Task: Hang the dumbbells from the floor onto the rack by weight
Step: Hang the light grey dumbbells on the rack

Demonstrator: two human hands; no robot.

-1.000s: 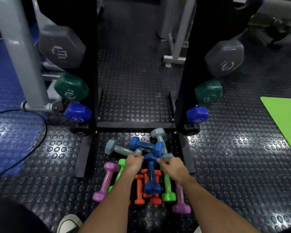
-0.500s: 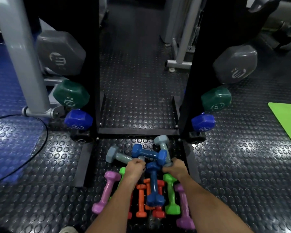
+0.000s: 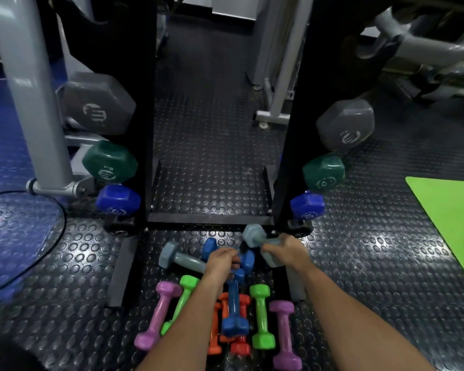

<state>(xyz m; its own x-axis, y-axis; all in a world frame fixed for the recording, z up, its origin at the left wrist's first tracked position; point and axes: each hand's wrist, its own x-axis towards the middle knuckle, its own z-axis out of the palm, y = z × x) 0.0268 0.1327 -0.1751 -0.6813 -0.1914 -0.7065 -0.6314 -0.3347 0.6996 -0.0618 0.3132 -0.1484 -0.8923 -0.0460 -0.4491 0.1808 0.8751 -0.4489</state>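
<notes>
A pile of small dumbbells lies on the floor before the black rack (image 3: pixel 148 129). My right hand (image 3: pixel 285 250) grips the handle of a grey dumbbell (image 3: pixel 253 235) and holds it tilted above the pile, near the rack's right foot. My left hand (image 3: pixel 221 259) is curled round the near end of a second grey dumbbell (image 3: pixel 173 256), which lies across a blue dumbbell (image 3: pixel 248 261); that end is hidden under my fingers. Another blue dumbbell (image 3: pixel 235 303), orange ones (image 3: pixel 214 333), two green (image 3: pixel 262 317) and two purple (image 3: pixel 283 336) lie nearer me.
Bigger dumbbells hang on the rack's sides: grey (image 3: pixel 99 108), green (image 3: pixel 110 162) and blue (image 3: pixel 118 200) on the left, matching ones (image 3: pixel 323 171) on the right. A grey machine post (image 3: pixel 32 89) stands left, a cable (image 3: pixel 51 247) crosses the floor, a green mat (image 3: pixel 450 223) lies right.
My right hand has closed on the grey dumbbell and lifted it up and to the right, off the pile. My left hand has stayed at the other grey dumbbell's end.
</notes>
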